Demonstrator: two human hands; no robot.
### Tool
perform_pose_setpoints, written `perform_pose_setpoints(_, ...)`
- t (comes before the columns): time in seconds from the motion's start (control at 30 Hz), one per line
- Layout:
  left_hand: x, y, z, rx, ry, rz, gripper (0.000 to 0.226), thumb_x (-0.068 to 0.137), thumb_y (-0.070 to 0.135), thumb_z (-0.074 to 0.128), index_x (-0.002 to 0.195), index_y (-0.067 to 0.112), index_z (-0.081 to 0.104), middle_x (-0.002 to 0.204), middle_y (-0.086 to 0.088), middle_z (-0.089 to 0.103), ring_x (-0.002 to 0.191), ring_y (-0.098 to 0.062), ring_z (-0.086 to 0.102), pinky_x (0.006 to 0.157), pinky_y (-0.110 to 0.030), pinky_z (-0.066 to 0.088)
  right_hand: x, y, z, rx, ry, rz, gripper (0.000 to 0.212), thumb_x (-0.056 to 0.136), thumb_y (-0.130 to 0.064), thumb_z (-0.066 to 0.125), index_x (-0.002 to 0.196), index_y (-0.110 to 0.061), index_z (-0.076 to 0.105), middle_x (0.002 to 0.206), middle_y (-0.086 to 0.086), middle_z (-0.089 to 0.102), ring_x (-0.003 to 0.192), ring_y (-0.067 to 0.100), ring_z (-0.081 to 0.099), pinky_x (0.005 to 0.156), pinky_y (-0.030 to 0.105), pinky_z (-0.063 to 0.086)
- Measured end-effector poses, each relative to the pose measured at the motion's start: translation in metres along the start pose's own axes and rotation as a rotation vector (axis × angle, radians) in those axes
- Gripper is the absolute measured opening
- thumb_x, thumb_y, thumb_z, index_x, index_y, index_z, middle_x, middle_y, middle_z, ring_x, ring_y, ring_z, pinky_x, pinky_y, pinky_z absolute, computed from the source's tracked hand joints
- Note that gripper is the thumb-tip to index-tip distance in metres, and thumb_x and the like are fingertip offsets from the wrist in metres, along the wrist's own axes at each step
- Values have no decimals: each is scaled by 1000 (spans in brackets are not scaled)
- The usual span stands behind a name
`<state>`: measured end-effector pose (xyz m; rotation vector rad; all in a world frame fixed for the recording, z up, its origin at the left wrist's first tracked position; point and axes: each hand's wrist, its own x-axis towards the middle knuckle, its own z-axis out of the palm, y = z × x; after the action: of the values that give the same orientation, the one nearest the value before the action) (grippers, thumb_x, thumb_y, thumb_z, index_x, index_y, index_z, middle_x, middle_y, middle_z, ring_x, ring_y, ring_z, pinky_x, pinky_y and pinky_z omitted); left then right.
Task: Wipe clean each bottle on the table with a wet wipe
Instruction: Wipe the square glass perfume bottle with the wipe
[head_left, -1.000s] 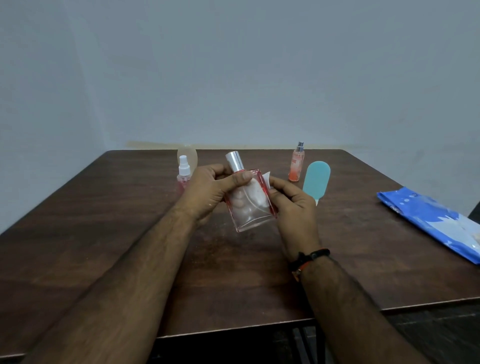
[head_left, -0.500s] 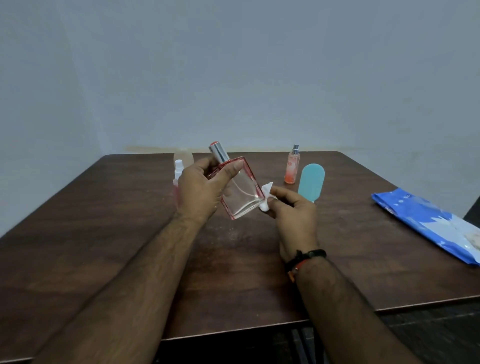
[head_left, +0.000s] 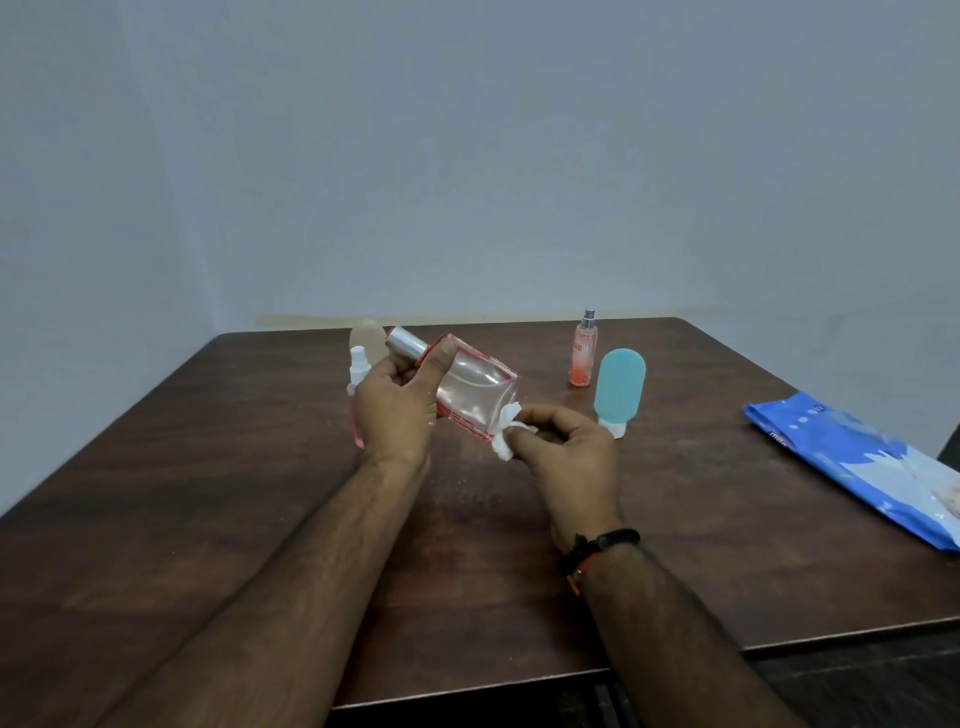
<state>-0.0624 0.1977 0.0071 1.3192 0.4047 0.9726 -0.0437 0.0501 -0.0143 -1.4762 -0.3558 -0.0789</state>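
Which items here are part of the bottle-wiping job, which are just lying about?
In the job:
- square glass bottle, tilted, held by left hand
- wet wipe, pinched by right hand, at the bottle's base
- orange spray bottle
- teal bottle
- pink spray bottle
- wipes pack

Lying about:
- pale bottle-like shape at the back, too blurred to identify

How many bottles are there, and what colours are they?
Clear glass bottle with red edges, held in the left hand: 1
Pink spray bottle: 1
Pale peach bottle: 1
Orange spray bottle: 1
Teal bottle: 1
Total: 5
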Motion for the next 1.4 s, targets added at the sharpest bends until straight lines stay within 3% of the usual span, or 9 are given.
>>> perform_pose_setpoints(0.23, 1, -4, 3, -28, 64, -83, 36, 73, 33, 88, 84, 3, 72, 74, -2, 73, 73, -19, 72, 68, -45, 63, -7, -3, 2, -280, 10, -220, 22, 73, -9, 77, 80, -29, 76, 83, -12, 67, 75, 1, 63, 69, 14, 50)
perform_pose_setpoints(0.37, -4, -3, 10, -72, 26, -123, 25, 74, 22, 88, 79, 5, 70, 65, 0, 72, 63, -18, 73, 51, -33, 58, -10, -4, 6, -468, 5, -430, 17, 74, -6, 79, 87, -16, 78, 81, -4, 61, 70, 6, 59, 66, 18, 50)
perform_pose_setpoints(0.57, -12, -4, 22, -132, -55, -241, 22, 67, 10, 89, 79, 3, 72, 65, -3, 70, 61, -23, 70, 49, -29, 52, -13, -1, 9, -523, -28, -664, 21, 74, 5, 73, 87, -10, 78, 81, 2, 60, 76, 20, 60, 65, 38, 52)
perform_pose_setpoints(0.77, -6, 0, 17, -200, -26, -298, 36, 67, 8, 87, 96, -3, 68, 62, -5, 71, 57, -24, 72, 45, -30, 55, -12, -3, 6, -577, 65, -576, 18, 73, 5, 70, 83, -10, 74, 85, 2, 60, 77, 18, 58, 67, 35, 53)
perform_pose_setpoints(0.93, -3, 3, 11, -246, 13, -305, 59, 68, 8, 87, 118, -6, 60, 78, -13, 75, 70, -28, 76, 51, -37, 59, -7, -8, 0, -474, 214, -448, 17, 74, 3, 73, 81, -12, 74, 86, 0, 62, 72, 7, 56, 69, 5, 45)
perform_pose_setpoints(1.03, -6, 1, 15, -227, 1, -289, 51, 68, 9, 88, 110, -7, 64, 78, -12, 73, 65, -25, 74, 51, -35, 58, -13, -8, 4, -490, 147, -560, 19, 74, 3, 74, 86, -12, 75, 87, 0, 62, 75, 10, 59, 70, 17, 52)
perform_pose_setpoints(1.13, -11, -5, 20, -184, -12, -257, 26, 65, 9, 88, 79, 3, 66, 54, 0, 64, 49, -17, 65, 47, -28, 53, -17, -6, 9, -526, 73, -703, 23, 73, 6, 72, 90, -11, 77, 86, 2, 64, 78, 15, 60, 69, 28, 53)
perform_pose_setpoints(1.2, -13, -7, 22, -157, -30, -232, 28, 65, 10, 88, 68, 9, 61, 48, 5, 60, 45, -13, 61, 47, -26, 50, -17, -5, 11, -524, 63, -738, 25, 73, 6, 72, 91, -10, 78, 86, 4, 65, 80, 17, 62, 70, 32, 54)
perform_pose_setpoints(1.4, -8, -1, 14, -115, -44, -196, 36, 58, 10, 91, 85, 5, 69, 66, -6, 73, 63, -27, 74, 59, -48, 62, -7, -7, 3, -463, 205, -557, 17, 81, -2, 72, 94, -11, 77, 91, 2, 64, 78, 12, 60, 72, 22, 53)
